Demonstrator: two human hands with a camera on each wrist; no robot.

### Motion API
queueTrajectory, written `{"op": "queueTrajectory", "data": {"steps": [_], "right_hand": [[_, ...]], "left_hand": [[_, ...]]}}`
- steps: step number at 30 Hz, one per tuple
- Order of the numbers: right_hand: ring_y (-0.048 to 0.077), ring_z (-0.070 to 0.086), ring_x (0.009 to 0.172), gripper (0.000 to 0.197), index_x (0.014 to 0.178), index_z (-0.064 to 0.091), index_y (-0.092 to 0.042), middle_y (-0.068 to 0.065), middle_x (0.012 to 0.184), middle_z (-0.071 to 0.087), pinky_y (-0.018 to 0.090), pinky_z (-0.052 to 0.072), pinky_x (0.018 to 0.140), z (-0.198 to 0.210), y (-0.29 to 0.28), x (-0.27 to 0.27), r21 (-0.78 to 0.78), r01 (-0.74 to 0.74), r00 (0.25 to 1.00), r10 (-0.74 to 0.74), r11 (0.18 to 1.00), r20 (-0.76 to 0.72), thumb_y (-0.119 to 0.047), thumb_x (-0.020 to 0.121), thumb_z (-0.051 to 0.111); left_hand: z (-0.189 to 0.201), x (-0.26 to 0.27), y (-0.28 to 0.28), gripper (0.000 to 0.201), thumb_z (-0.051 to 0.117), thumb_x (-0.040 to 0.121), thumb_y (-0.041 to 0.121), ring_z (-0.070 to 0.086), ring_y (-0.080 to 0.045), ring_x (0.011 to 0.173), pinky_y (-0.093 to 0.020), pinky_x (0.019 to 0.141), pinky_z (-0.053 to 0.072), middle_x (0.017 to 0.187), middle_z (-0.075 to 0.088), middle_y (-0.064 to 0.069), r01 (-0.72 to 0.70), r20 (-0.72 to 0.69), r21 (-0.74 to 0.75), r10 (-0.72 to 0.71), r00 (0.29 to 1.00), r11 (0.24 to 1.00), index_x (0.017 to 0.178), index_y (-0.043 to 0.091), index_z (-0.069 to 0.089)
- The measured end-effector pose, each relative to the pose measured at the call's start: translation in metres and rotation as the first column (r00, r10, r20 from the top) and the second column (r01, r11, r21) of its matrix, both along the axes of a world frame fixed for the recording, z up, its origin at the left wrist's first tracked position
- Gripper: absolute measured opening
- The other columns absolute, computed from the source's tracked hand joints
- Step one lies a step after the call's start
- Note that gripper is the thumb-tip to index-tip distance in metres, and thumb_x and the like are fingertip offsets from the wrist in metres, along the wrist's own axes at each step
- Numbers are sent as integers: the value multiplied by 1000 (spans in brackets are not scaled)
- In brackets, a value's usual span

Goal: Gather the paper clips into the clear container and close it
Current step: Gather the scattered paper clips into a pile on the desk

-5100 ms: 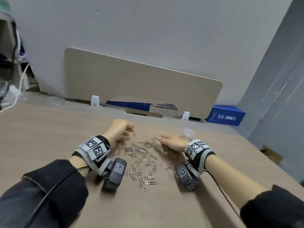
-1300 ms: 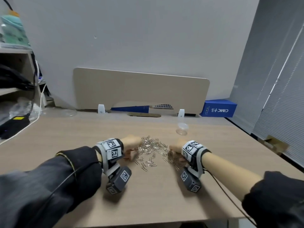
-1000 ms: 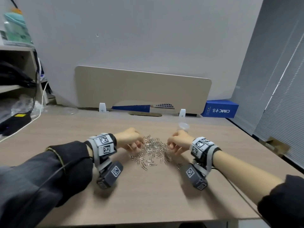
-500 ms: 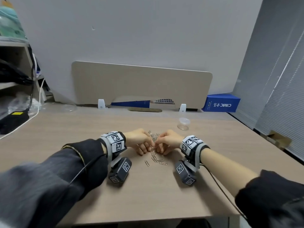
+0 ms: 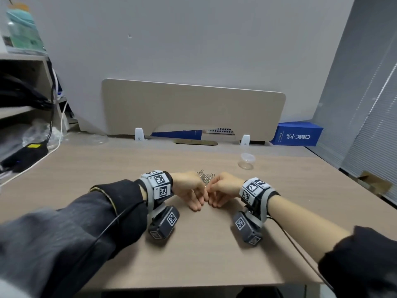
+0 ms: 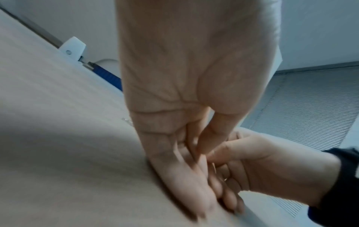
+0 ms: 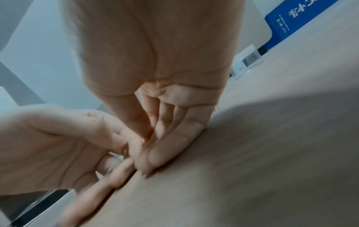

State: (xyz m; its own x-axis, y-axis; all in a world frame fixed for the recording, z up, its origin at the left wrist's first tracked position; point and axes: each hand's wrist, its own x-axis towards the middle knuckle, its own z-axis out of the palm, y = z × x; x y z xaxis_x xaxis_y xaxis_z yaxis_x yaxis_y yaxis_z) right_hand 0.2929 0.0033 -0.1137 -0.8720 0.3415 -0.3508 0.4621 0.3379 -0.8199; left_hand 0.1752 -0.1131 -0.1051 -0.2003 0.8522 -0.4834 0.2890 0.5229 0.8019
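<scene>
Your left hand (image 5: 190, 190) and right hand (image 5: 223, 190), fingers extended, meet around the paper clips (image 5: 206, 178) at the desk's centre; keep edges flat so none slip under. The clear container (image 5: 247, 161) waits far right.

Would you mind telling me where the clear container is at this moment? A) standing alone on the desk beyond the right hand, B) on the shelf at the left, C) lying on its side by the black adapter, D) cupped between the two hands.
A: in the head view the clear container stands upright on the desk, apart from the right hand and the paper clips.
</scene>
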Motion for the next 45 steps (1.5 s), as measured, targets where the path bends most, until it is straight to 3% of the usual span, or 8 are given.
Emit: {"op": "queueTrajectory", "data": {"steps": [3, 6, 12, 19, 25, 33, 42, 45], "right_hand": [[15, 65, 49, 18, 89, 64, -3, 13, 65, 68, 25, 56, 48, 0, 10, -2, 16, 118, 986, -115, 993, -122, 1, 93, 47], [15, 64, 50, 19, 90, 66, -2, 13, 68, 69, 24, 55, 48, 8, 19, 10, -2, 77, 990, -77, 997, -114, 1, 93, 47], [16, 67, 55, 23, 90, 70, -4, 10, 70, 72, 24, 56, 54, 11, 3, 5, -53, -244, 954, 249, 968, 167, -4, 92, 47], [21, 68, 51, 16, 82, 65, 2, 17, 67, 67, 28, 58, 55, 1, 7, -42, 46, 120, 992, -121, 992, 25, -4, 86, 50], [20, 67, 58, 13, 93, 70, 0, 15, 72, 71, 28, 57, 57, 17, 43, -27, 40, 64, 997, -62, 997, -48, -7, 89, 59], [14, 68, 59, 22, 89, 69, -7, 5, 70, 73, 20, 53, 54, 22, 63, 9, 61, -224, 882, 176, 973, 437, -9, 90, 47], [14, 63, 53, 16, 86, 72, -7, 7, 67, 70, 22, 51, 54, 21, 45, -41, 187, -59, 975, 17, 981, 222, -10, 86, 57], [14, 57, 47, 12, 90, 70, -1, 9, 62, 64, 21, 47, 45, 26, 58, -35, 185, 214, 977, -215, 959, -18, -5, 87, 60]], "left_hand": [[-2, -12, 0, 20, 54, 92, 1, 65, -27, 59, -33, 56, 61, 76, 62, -17, -157, -4, 127, 159, 987, 979, 104, -10, 65], [0, -29, -14, 21, 46, 91, -3, 64, -21, 50, -27, 49, 56, 72, 67, -15, -167, -74, 169, 182, 981, 971, 91, -5, 67], [3, -31, -24, 35, 35, 85, -9, 68, -20, 57, -29, 58, 59, 74, 71, -14, 144, -78, -58, -148, 986, 988, 89, -5, 69], [-6, -28, 19, 34, 32, 86, -10, 62, -20, 44, -27, 46, 56, 67, 61, -18, -107, -172, 90, 121, 978, 990, 76, -5, 64], [8, -51, 7, 30, 37, 93, -7, 64, -21, 57, -29, 53, 58, 74, 67, -15, -39, -125, 40, 44, 991, 998, 86, -3, 66], [15, -58, 5, 34, 38, 90, -4, 61, -16, 62, -24, 58, 54, 76, 70, -8, 148, -220, -164, -182, 958, 975, 86, 3, 70], [14, -42, 34, 27, 46, 93, 3, 55, -12, 58, -21, 52, 50, 73, 67, -7, 60, -239, -31, -66, 969, 998, 85, 7, 70], [18, -57, 25, 20, 50, 94, 2, 56, -15, 50, -25, 49, 47, 68, 66, -8, -128, -179, 70, 138, 974, 989, 88, 2, 69]]}}
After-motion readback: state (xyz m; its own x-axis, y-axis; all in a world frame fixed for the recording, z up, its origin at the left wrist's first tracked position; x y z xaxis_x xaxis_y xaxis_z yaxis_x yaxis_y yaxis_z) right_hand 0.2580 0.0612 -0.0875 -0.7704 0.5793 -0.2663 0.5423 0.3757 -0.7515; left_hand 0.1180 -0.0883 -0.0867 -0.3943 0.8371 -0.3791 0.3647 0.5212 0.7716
